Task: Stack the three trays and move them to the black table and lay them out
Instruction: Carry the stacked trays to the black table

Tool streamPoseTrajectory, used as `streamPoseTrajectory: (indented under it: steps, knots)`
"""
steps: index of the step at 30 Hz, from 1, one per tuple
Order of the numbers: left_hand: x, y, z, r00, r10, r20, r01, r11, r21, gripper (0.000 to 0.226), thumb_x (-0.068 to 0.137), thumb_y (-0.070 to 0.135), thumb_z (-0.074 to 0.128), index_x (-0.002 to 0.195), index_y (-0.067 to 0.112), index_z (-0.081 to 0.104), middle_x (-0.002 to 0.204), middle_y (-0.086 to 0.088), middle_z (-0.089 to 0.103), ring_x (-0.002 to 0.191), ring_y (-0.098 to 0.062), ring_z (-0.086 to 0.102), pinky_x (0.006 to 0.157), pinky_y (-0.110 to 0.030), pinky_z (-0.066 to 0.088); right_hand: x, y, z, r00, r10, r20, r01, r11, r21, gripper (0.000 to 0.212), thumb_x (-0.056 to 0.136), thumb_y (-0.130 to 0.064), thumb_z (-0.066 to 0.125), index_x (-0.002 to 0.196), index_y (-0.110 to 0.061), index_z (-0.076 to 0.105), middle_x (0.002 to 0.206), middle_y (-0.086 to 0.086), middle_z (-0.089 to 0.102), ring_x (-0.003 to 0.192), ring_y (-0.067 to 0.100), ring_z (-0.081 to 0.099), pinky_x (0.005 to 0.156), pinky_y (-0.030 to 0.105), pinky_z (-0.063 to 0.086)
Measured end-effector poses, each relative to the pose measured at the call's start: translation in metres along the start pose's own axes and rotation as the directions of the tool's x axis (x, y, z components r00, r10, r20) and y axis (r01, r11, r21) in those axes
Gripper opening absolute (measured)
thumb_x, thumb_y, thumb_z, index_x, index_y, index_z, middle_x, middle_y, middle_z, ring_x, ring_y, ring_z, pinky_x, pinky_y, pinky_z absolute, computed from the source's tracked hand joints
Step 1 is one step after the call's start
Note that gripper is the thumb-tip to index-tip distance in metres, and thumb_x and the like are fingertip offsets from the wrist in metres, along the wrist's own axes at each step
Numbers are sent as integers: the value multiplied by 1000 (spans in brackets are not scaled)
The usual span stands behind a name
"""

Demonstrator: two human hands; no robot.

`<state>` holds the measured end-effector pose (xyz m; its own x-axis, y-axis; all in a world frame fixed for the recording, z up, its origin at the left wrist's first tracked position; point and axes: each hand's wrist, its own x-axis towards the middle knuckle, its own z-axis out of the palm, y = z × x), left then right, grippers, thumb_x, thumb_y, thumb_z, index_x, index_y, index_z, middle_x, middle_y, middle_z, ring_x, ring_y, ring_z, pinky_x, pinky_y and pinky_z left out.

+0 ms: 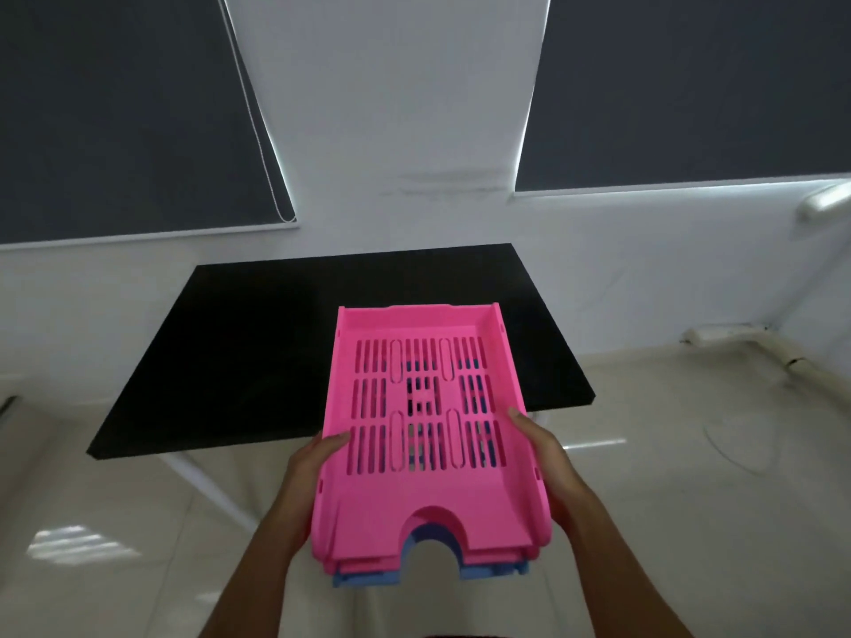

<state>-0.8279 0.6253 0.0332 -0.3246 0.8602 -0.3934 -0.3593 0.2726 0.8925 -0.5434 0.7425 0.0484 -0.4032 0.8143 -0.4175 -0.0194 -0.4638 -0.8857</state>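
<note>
Bare forearms (258,559), no sleeves visible

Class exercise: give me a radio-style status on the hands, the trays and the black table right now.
Left hand and right hand grip the tray stack by its sides. Pink on top, blue at bottom. Stack held over the black table near edge, not down. Nothing in the way.

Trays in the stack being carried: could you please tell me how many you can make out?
2 for certain: a pink tray on top and a blue tray at the bottom; a third may be hidden between.

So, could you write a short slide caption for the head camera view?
Both hands, left hand and right hand, carry the stacked trays, pink above blue, toward the black table.
</note>
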Motion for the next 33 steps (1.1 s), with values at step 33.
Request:
streamPoseTrajectory:
  steps: [33]
  knots:
    - [348,146,-91,988,-137,-69,132,989,-62,49,80,33,75,124,13,67,115,-24,72,98,-38,69,96,-61,51,382,-117,116,978,207,41,-209,977,51,47,97,-40,55,128,-6,63,123,28,68,100,38,71,89,50,58]
